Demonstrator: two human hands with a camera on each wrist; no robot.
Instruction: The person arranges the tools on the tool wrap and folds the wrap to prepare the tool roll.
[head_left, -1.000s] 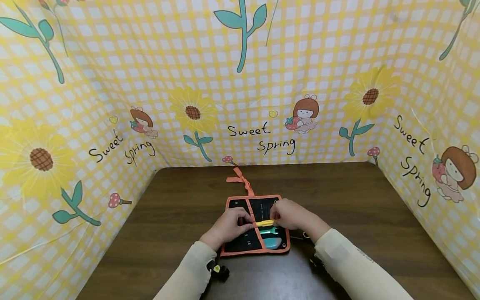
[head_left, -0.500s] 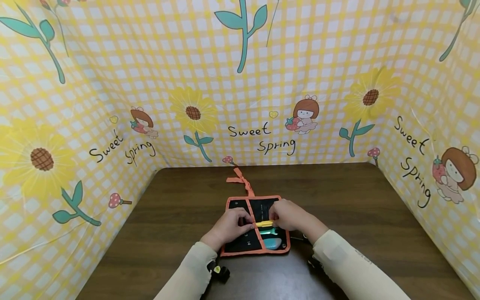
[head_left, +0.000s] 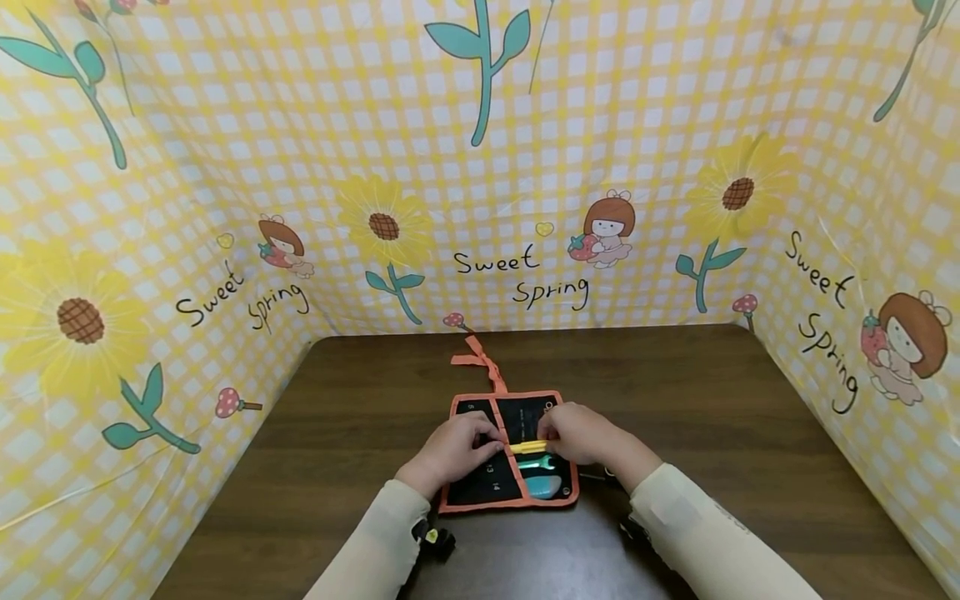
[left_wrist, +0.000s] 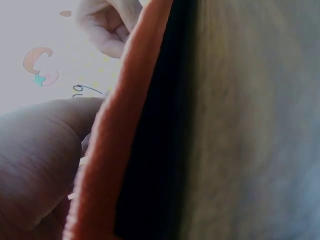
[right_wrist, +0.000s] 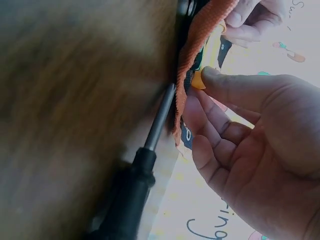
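A black tool pouch [head_left: 480,492] with orange trim lies unfolded on the table, its pockets numbered. My right hand [head_left: 573,432] pinches the outer end of a slim yellow tool [head_left: 528,447] between thumb and fingers; its other end reaches the orange pocket edge. At that edge, the thumb and fingers of my left hand [head_left: 457,450] pinch the pocket band [head_left: 504,425]. Below the yellow tool, a green open-end wrench [head_left: 538,462] and a light-blue rounded piece [head_left: 543,487] stick out of pockets. The right wrist view shows the yellow tool's orange-yellow end [right_wrist: 199,80] under my thumb.
A screwdriver with a black handle [right_wrist: 127,195] lies beside the pouch, near my right wrist. Orange tie straps [head_left: 483,362] stretch from the pouch's far edge over the brown wooden table [head_left: 360,375]. Yellow checked cloth [head_left: 480,192] surrounds the table on three sides.
The view shifts very slightly. Both hands keep their places on the pouch, and the yellow tool stays at the pocket edge with barely any movement.
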